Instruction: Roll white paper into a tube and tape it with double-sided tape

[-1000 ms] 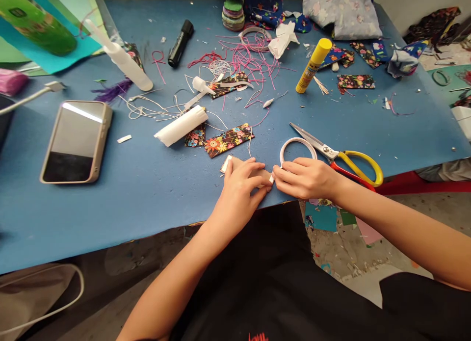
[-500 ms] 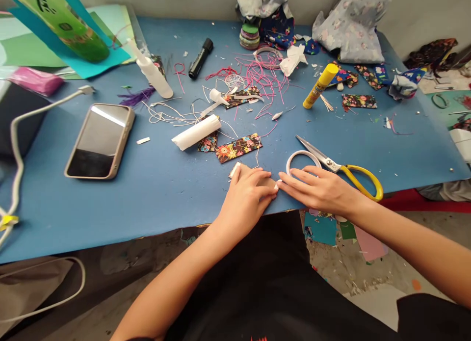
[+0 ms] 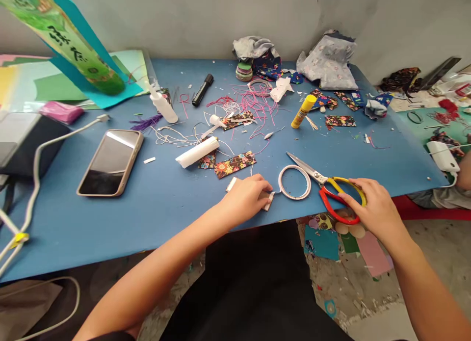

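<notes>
My left hand presses a small flat brown piece with white tape at its ends against the table, fingers bent over it and hiding most of it. A thin white strip runs from the piece's right end to a roll of double-sided tape, which lies flat beside it. Around the yellow handle of a pair of scissors, my right hand has its thumb and fingers closed. The scissors' other handle is red, and their blades point up and left past the tape roll.
Floral fabric strips, a white paper roll and tangled pink string lie beyond my hands. A glue stick stands behind the scissors. To the left are a phone, a white glue bottle and a green drink bottle.
My right hand has left the piece's right end and moved right onto the scissors' handle. The tape roll and red handle now show fully. My left hand stays on the piece.
</notes>
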`<action>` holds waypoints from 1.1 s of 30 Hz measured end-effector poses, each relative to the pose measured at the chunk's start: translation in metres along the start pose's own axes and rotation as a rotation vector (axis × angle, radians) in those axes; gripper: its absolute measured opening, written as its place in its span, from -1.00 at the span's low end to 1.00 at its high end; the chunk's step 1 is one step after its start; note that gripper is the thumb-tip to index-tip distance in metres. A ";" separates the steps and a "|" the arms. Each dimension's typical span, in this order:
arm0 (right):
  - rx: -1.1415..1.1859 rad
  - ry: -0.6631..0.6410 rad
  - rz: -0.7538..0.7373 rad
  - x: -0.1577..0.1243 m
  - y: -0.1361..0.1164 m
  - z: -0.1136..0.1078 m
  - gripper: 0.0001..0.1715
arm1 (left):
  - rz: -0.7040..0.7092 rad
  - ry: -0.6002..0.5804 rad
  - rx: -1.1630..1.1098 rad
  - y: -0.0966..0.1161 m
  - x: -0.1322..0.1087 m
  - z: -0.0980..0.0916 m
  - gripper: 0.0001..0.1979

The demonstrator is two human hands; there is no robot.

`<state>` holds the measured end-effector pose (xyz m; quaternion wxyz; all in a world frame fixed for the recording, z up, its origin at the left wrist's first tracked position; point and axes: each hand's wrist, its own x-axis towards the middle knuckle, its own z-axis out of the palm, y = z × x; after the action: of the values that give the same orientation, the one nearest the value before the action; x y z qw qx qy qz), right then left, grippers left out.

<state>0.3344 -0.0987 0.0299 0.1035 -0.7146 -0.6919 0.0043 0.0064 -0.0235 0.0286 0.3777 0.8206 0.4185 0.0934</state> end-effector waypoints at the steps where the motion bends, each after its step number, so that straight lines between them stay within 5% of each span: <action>1: 0.004 -0.025 0.030 0.003 -0.002 -0.002 -0.33 | 0.001 -0.006 -0.019 0.000 0.000 0.001 -0.81; 10: 0.048 -0.169 0.082 -0.002 -0.017 0.001 -0.44 | -0.019 0.071 -0.218 -0.006 0.000 0.011 -0.90; 16: -0.075 -0.058 0.121 -0.018 -0.023 0.000 -0.52 | -0.052 0.067 -0.283 -0.007 -0.002 0.014 -0.89; 27: -0.077 -0.152 -0.045 -0.092 -0.023 -0.026 -0.34 | 0.019 0.118 -0.217 -0.007 -0.003 0.015 -0.83; 33: -0.181 -0.109 -0.115 -0.101 -0.032 -0.024 -0.39 | 0.051 0.066 -0.334 -0.009 -0.001 0.015 -0.78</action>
<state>0.3018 -0.2012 0.0448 0.0011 -0.6789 -0.7338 -0.0254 0.0068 -0.0288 0.0119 0.4923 0.7533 0.3886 0.1981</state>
